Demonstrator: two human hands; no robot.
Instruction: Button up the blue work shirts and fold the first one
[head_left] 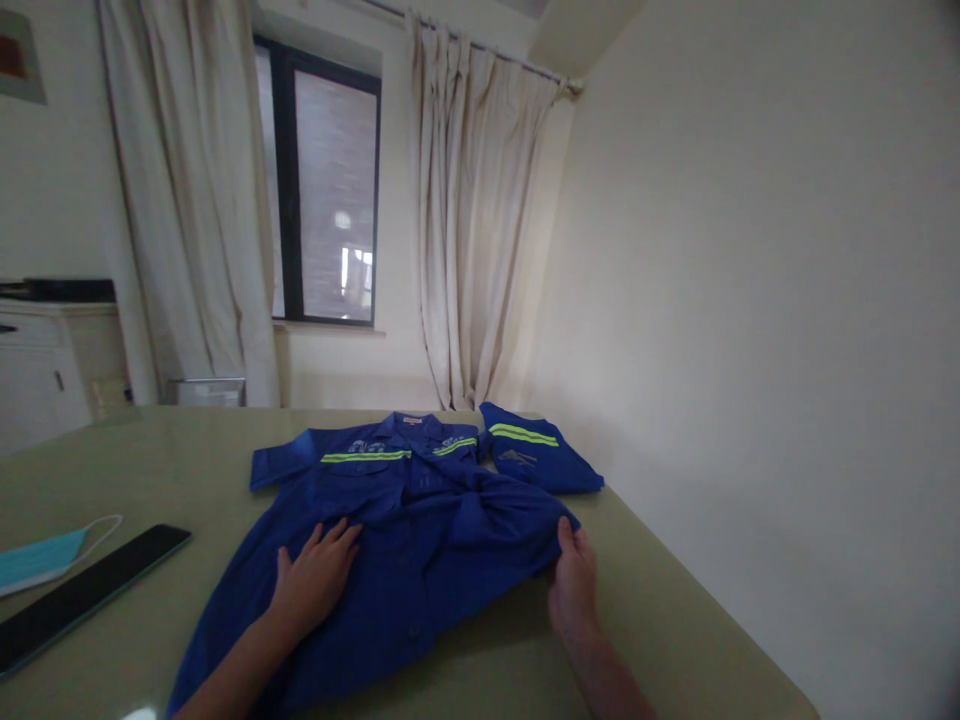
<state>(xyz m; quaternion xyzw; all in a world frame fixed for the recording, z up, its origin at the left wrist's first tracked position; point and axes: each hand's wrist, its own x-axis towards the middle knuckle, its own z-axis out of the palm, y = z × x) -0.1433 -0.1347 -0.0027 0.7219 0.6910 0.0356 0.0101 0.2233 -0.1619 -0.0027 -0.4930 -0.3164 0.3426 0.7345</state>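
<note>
A blue short-sleeved work shirt [375, 580] with yellow-green reflective stripes lies front side up, its collar toward the far edge of the table. My left hand [319, 575] rests on the left front panel with its fingers spread. At the shirt's right side edge, my right hand [574, 575] pinches the cloth and holds it lifted off the table. Folds run from that pinch toward the chest. Just beyond, to the right, lies a second blue garment [544, 455], folded, with a similar stripe.
On the left of the greenish table [187, 450] are a light-blue face mask [45, 560] and a long black flat object [90, 595]. A wall [750, 350] runs along the table's right side. Curtains [480, 200] and a window [334, 190] stand behind.
</note>
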